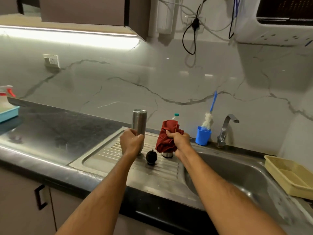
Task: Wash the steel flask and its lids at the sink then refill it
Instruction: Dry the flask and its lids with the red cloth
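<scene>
Head view: steel flask [139, 122] apparently bears no label.

The tall cylindrical steel flask [139, 122] at the centre of the frame has a brushed, dull-shining metal skin. To its right, the crumpled dark red cloth [166, 136] looks soft and matt, draped over a small shiny steel lid [167, 155]. Between them the rounded black stopper [151, 156] looks like matt plastic. They stand on the ribbed stainless steel draining board [105, 150], scuffed and streaky, joined to the smooth, dully reflective steel sink basin [237, 173] at lower right. The dark countertop [59, 126] at left is polished and glossy. The white grey-veined wall panel [118, 78] behind is mirror-glossy. The blue cup [202, 138] and pale yellow tray [288, 177] at right look like smooth plastic.
</scene>
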